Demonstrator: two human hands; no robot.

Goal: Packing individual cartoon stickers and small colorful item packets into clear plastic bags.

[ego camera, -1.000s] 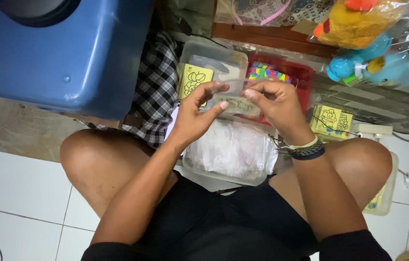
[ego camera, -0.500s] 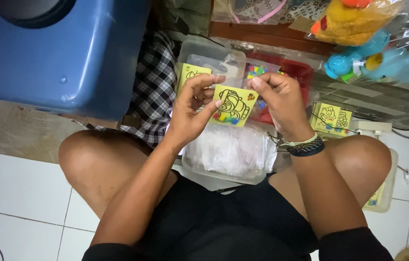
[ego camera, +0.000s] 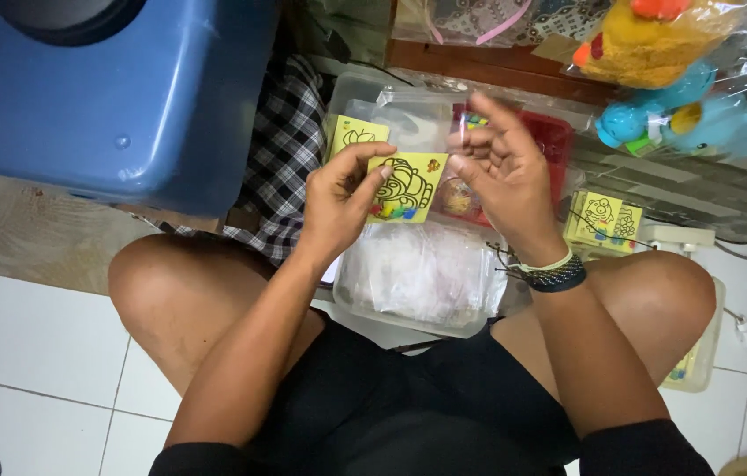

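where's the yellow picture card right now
In the head view, the yellow picture card is pinched in the left hand at centre frame, above the clear tub of plastic bags, with the right hand beside it.

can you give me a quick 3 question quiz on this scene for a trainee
1. True or false: the left hand pinches a yellow picture card.
2. Which wrist wears the dark beaded bracelet? A) left B) right C) neither
3. Fill in: the clear tub of plastic bags rests between the person's ____.

Key
1. True; thumb and fingers grip its left edge.
2. B; the right hand is raised beside the card, fingers spread, touching a clear plastic bag.
3. Knees, on the white tile floor, with the blue container off to the left.
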